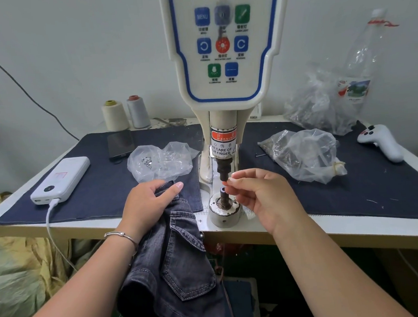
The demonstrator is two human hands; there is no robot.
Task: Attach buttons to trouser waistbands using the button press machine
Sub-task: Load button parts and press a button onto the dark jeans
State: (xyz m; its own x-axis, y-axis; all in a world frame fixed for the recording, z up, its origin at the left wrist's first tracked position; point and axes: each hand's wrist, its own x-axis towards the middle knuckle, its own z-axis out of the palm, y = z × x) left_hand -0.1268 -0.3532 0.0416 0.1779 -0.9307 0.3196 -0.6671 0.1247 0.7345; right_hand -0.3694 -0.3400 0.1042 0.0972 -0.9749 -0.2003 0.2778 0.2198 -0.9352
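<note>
Left hand (149, 204) gripping dark jeans (171, 265) at table (356, 224) edge, beside press machine (223, 88). Right hand (260, 196) pinching something tiny, unclear what, between punch (224, 169) and lower post (224, 197).

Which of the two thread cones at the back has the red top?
The grey thread cone, the one nearer the button press machine. The cream thread cone beside it has a yellow top.

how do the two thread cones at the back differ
The left thread cone is cream with a yellow-olive core top; the right thread cone is pale grey with a reddish core top. The left one looks slightly wider and stands a little nearer the camera. Both stand upright, side by side against the wall.
</note>
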